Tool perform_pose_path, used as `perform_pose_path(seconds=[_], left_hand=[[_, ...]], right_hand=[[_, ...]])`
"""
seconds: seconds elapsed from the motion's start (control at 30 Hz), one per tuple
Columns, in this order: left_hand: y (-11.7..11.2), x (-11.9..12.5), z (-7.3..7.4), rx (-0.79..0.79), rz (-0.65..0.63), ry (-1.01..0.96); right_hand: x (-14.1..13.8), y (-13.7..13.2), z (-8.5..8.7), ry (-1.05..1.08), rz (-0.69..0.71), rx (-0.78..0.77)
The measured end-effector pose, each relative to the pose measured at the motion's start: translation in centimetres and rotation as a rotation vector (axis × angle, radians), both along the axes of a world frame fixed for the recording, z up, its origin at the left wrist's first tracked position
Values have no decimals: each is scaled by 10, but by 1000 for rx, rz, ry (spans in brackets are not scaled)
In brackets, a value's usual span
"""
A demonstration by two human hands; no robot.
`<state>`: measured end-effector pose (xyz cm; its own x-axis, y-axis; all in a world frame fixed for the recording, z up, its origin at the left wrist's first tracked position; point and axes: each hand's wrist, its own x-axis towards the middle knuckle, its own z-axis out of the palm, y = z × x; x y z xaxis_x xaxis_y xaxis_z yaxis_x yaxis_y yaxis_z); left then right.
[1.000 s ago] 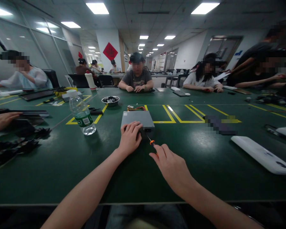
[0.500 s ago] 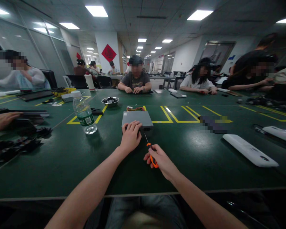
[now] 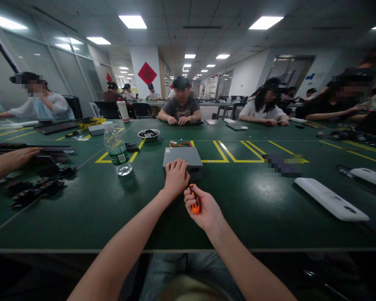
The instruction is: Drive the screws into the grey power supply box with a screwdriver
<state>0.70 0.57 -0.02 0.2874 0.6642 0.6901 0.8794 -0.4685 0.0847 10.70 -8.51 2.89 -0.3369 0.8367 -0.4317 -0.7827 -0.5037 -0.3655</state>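
A grey metal computer power supply [image 3: 190,156] lies on the green table in front of me, with coloured cables [image 3: 181,144] bunched behind it. My left hand [image 3: 176,177] holds the box, fingers over the top near its front edge and thumb down at the front face. Just right of it, my right hand [image 3: 207,207] is wrapped round the orange and black handle of a screwdriver [image 3: 195,201], below the box's front right corner. The screwdriver's shaft and tip cannot be made out from here, nor whether the tip touches the box.
A water bottle [image 3: 119,154] stands to the left, a metal bowl of small dark parts [image 3: 148,139] behind it. Dark parts [image 3: 39,186] lie farther left near another person's hand [image 3: 17,161]. At right are a white device [image 3: 331,200] and a blurred dark item [image 3: 282,165].
My right hand has moved slightly left and turned the screwdriver more upright, hiding its shaft. My left hand stays on the power supply. The whole view has shifted a little.
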Motion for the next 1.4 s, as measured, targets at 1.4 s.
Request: perform_pose_path(seconds=[1.4], left_hand=[[5,-7,1,16,-117,-36]], right_hand=[[6,-1,-9,79,-97,-75]])
